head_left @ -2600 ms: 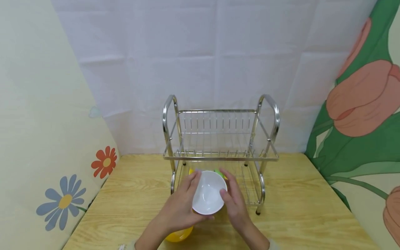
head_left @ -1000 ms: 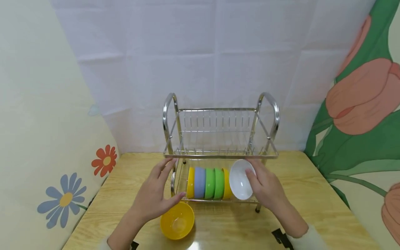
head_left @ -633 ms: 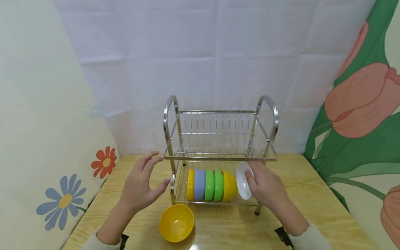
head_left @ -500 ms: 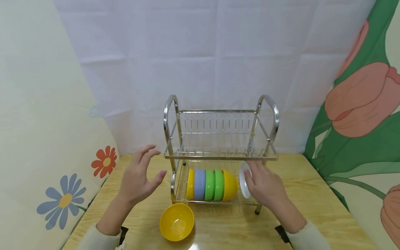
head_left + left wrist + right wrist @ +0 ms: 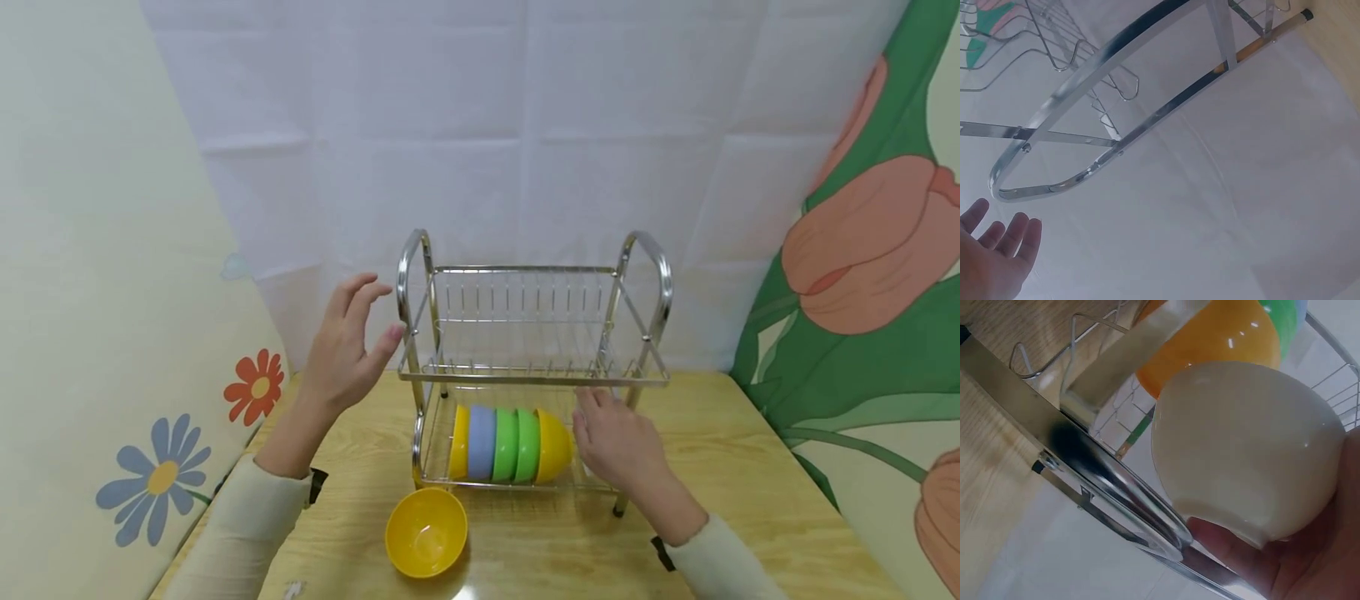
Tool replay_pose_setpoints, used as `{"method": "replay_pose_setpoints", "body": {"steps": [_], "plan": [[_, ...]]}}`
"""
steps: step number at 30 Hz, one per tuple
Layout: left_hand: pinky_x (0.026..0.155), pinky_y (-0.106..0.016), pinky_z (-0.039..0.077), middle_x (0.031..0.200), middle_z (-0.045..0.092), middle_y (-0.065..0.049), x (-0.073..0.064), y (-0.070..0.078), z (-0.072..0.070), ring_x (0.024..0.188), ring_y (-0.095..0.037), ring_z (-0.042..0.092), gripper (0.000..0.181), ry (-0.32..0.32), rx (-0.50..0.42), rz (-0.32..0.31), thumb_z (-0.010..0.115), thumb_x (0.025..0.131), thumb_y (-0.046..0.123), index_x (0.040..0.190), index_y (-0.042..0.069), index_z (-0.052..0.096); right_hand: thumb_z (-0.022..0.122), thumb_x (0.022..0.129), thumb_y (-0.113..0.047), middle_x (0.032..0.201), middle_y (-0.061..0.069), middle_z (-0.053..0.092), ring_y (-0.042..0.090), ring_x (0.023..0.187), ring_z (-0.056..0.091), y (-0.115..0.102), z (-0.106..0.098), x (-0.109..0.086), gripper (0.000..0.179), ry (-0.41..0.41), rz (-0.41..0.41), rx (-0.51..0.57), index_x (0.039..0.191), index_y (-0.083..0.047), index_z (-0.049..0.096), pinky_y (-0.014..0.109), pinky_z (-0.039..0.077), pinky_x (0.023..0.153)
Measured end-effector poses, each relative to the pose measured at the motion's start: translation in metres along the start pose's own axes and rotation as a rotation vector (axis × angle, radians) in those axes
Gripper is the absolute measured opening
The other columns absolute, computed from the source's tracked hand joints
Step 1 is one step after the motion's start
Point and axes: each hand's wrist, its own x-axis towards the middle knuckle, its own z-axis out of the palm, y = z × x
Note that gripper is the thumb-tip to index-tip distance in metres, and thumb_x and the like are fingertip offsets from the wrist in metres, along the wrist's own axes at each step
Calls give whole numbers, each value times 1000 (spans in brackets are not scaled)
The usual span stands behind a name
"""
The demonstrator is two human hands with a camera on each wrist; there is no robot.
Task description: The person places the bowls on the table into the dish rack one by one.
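Note:
My right hand (image 5: 618,442) is at the right end of the dish rack's lower tier. It grips a white bowl (image 5: 1241,444) by the foot and underside, with the bowl on its side; in the head view the hand hides nearly all of it. Left of it a row of bowls stands on edge: a yellow bowl (image 5: 552,447), two green bowls (image 5: 517,446), a blue bowl (image 5: 482,443) and another yellow bowl (image 5: 459,442). My left hand (image 5: 341,354) hangs in the air beside the rack's left handle, fingers loosely bent and holding nothing.
The two-tier metal dish rack (image 5: 532,381) stands on a wooden table (image 5: 525,558). In front of its left foot a yellow bowl (image 5: 426,533) sits upright. A white cloth (image 5: 480,167) hangs behind; patterned panels flank both sides.
Both hands held the white bowl at first. The left hand let go and moved left, then up beside the rack. The right hand carried the bowl into the lower tier's right end, turning it on edge.

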Motion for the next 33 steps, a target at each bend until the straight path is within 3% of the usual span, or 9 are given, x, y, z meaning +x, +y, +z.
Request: {"method": "replay_pose_setpoints", "body": {"steps": [6,11,18,25,33], "plan": [[97,-55,48,147,44,-14,17,-5,5,128,-34,47,60,-51,27,-29,48,97,50,138,6,49,43,104,-32,131,20,64,40,105,68,0,10,0,46,-9,1,-13,137,-2,55,47,60,64],[94,-52,50,147,44,-13,31,-4,9,121,-32,52,60,-55,33,-38,52,95,43,143,7,45,45,103,-31,129,25,62,39,101,68,-1,17,1,45,-22,-11,-23,135,-1,56,48,61,68],[99,-54,49,152,42,-12,52,2,15,137,-30,44,63,-68,47,-7,50,96,46,146,8,43,48,103,-30,115,20,68,36,93,70,-4,25,3,40,-9,-5,6,131,-3,58,46,60,64],[106,-52,46,156,39,-11,62,4,21,144,-28,38,64,-104,78,-10,53,97,44,148,8,41,47,103,-34,117,19,68,36,92,69,-7,32,5,45,-34,15,28,133,-3,58,48,59,65],[107,-54,46,164,28,-5,67,2,26,148,-28,34,68,-190,91,-97,49,100,48,155,11,33,40,105,-41,126,21,65,38,97,68,-10,41,8,50,-88,62,46,138,-6,54,48,59,67]]}}
